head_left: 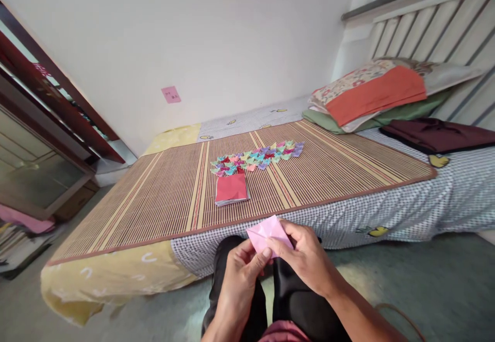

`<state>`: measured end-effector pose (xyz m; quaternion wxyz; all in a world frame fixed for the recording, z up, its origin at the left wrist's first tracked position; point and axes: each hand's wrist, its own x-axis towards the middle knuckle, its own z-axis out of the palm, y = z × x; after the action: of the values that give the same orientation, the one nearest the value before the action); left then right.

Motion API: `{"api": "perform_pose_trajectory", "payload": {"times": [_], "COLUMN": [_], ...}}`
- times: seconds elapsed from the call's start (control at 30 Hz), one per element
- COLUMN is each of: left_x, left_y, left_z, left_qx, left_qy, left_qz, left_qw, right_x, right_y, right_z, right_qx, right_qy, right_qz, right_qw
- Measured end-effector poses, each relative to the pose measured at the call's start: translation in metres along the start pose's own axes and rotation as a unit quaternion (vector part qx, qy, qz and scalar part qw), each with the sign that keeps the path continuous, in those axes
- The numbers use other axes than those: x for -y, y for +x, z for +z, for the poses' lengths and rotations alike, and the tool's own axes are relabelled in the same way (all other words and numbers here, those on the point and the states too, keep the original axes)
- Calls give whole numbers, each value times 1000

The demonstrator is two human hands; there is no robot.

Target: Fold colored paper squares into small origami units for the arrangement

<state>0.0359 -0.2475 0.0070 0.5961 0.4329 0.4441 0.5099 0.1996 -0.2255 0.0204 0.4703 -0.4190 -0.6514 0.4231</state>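
A pink sheet of folded paper (pixel 269 231) is held between both hands above my knees, just in front of the bed's edge. My left hand (pixel 244 265) pinches its lower left corner between thumb and fingers. On the right side, my right hand (pixel 303 251) grips it with the thumb lying across the front face and the fingers behind. Beyond my hands, on the mat, sits a stack of square paper (pixel 231 187) with a red sheet on top. Right behind the stack, many small folded paper pieces (pixel 257 159) in mixed colours lie in rows.
A woven mat (pixel 154 202) covers most of the bed. Pillows (pixel 371 94) and a dark maroon folded cloth (pixel 441 134) lie at the right end by the headboard (pixel 433 27). A pink paper (pixel 170 94) is stuck to the wall. At the left stands a cabinet (pixel 34 161).
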Motion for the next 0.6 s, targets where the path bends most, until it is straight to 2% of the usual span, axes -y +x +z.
{"api": "perform_pose_trajectory", "payload": {"times": [0.17, 0.33, 0.47, 0.6], "left_x": [-17, -13, -7, -9], "left_y": [7, 7, 5, 6], "left_z": [-18, -20, -15, -14], "left_qx": [2, 48, 45, 39], "left_qy": [1, -32, -41, -38], "left_qz": [-69, -125, -131, -121], "left_qw": [998, 990, 990, 991], "right_x": [-1, -4, -8, -16], "right_y": [3, 3, 2, 4], "right_z": [-11, -8, -3, 0], "right_qx": [47, 101, 91, 53], "right_qy": [-92, -124, -174, -236], "right_qz": [-23, -44, -66, -104], "right_qw": [994, 986, 978, 965]}}
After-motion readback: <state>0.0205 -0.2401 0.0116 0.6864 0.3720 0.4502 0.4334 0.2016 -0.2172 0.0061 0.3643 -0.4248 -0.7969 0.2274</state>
